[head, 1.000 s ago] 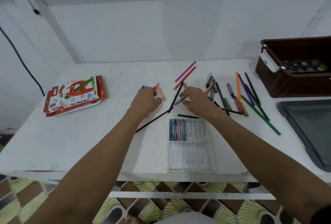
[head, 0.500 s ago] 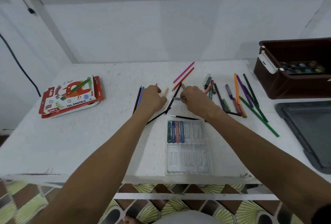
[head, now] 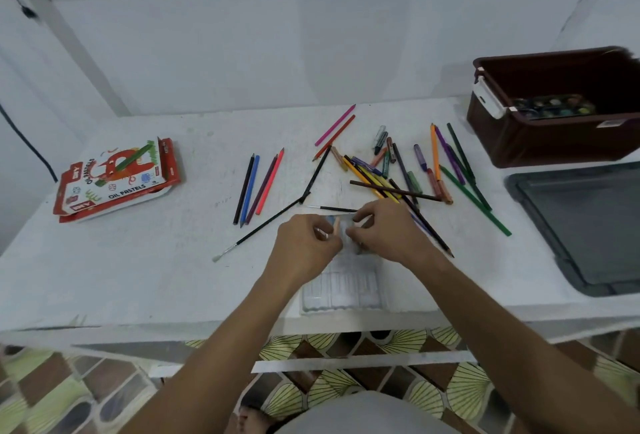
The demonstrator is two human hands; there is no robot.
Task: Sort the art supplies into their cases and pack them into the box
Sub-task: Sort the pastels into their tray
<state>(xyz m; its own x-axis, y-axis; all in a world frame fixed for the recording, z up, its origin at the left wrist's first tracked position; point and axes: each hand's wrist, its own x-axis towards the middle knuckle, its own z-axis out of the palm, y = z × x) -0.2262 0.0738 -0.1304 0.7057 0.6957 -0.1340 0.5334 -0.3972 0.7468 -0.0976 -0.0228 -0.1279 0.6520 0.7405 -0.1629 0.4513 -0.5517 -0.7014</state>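
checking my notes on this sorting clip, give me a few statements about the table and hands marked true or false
1. Both hands, left hand and right hand, are over the far end of the clear plastic tray. True.
2. The oil pastels box lies on the right side of the table, next to the brown box. False: it lies on the left side, far from the brown box.
3. Four colored pencils lie side by side, left of the hands. True.
4. The brown box is empty. False: a paint palette lies inside it.
5. The left hand pinches a peach-coloured stick over the tray. True.
6. The long paintbrush is in the right hand. False: it lies on the table, untouched.
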